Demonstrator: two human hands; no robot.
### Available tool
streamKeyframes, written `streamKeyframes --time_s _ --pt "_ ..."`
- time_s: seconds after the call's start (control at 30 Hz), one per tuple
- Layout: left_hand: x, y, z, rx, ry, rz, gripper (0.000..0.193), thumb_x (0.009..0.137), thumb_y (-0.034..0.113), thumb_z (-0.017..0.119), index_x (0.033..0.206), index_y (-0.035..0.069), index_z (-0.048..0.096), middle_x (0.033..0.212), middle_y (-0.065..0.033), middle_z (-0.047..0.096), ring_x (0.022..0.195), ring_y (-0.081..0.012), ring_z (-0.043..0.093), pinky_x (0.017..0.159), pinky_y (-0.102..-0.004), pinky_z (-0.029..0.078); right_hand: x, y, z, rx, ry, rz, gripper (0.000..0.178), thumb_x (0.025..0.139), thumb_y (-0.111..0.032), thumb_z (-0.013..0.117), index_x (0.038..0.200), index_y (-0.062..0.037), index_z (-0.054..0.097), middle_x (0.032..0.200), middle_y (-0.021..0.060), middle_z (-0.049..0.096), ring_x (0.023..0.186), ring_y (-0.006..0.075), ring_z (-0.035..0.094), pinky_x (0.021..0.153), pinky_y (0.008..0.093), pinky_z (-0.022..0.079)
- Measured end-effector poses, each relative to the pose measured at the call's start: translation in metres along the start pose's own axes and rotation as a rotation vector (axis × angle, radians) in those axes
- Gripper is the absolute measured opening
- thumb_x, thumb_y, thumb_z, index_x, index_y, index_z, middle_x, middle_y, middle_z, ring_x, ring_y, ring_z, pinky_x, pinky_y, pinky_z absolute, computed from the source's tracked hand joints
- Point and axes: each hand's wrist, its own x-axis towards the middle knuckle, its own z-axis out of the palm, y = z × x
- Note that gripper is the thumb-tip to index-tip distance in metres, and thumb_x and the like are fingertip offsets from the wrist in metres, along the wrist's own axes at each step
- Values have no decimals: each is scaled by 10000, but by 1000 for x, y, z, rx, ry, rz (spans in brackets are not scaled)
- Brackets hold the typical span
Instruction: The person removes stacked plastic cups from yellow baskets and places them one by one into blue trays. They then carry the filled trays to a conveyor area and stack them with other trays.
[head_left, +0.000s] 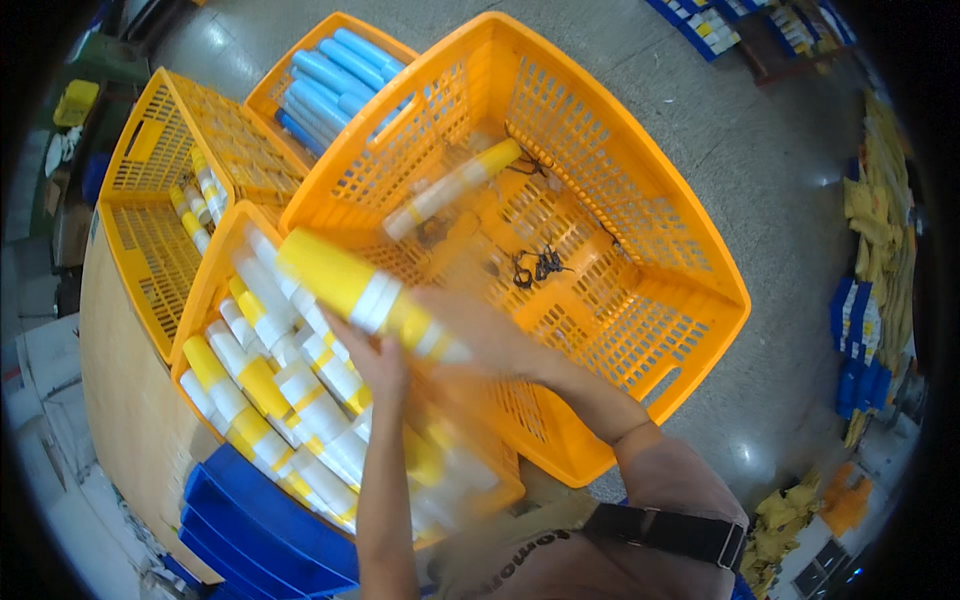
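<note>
A thick yellow roll with a white band (pixel 335 277) slants across the middle, over the border between two orange crates. My left hand (pixel 380 362) grips it from below near the white band. My right hand (pixel 475 325) is at the roll's right end, its fingers smeared by motion. The large orange crate (pixel 690 265) on the right contains one yellow and clear roll (pixel 455 188) and some dark cords (pixel 538 267). Beneath my left forearm, the left orange crate (pixel 195 305) is filled with several yellow and white rolls (pixel 262 385).
Blue rolls (pixel 345 70) fill an orange crate at the back. Far left stands another orange crate (pixel 140 230) with a few rolls. Stacked blue bins (pixel 240 530) sit at the lower left beside a wooden board (pixel 125 370). Yellow bundles (pixel 880 220) line the right side.
</note>
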Motion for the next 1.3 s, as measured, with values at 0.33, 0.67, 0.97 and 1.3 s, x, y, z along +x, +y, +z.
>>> streamKeyframes --time_s 0.33,0.67,0.97,1.3 --pt "-10 2 3 -179 305 -35 893 886 492 589 1505 6 168 1352 -160 417 1224 -254 428 1057 -394 322 110 319 -23 -272 699 1022 909 907 -469 597 1468 78 135 1420 369 319 1137 463 548 961 495 453" --pt "-8 -3 2 -74 338 18 724 928 342 530 1461 -37 223 1300 -156 442 1121 -224 467 987 -366 376 92 371 -11 225 915 1119 901 909 -468 619 1513 20 163 1397 340 422 1282 371 469 1061 436 399" --pt "-73 63 -66 -472 -197 -216 660 913 298 586 1440 -29 362 1295 -108 538 1146 -185 524 984 -313 403 33 182 -84 897 926 867 449 1042 -391 390 1224 10 473 1064 142 595 929 260 636 749 416 579" --pt "-282 150 -256 -546 -241 -587 611 883 352 567 1345 -40 491 1090 -198 657 893 -237 659 793 -320 522 -29 -46 16 926 832 423 414 1034 -409 418 1184 -34 507 1072 94 618 947 223 620 842 403 535"
